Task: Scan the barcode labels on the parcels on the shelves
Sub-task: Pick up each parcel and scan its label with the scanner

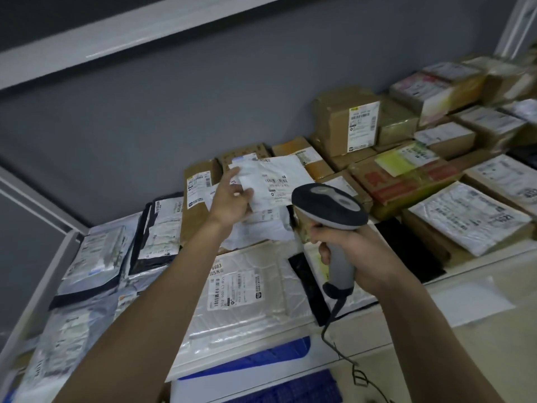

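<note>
My left hand [232, 196] holds up a white plastic mailer [276, 181] by its left edge, with its barcode label [276, 180] facing me. My right hand [351, 251] grips the grey handle of a barcode scanner [328, 210], whose dark head sits just below and right of the mailer's label. The scanner's cable [334, 318] hangs down from the handle. Beneath my hands a large white bubble mailer [247, 289] lies flat on the shelf with its label up.
The white shelf [476, 266] carries many parcels: dark and grey poly bags [96, 257] at left, upright brown boxes [200, 199] in the middle, stacked cardboard boxes [406, 170] at right. A grey wall stands behind. Another shelf board [145, 27] runs overhead. A blue crate [279, 362] sits below.
</note>
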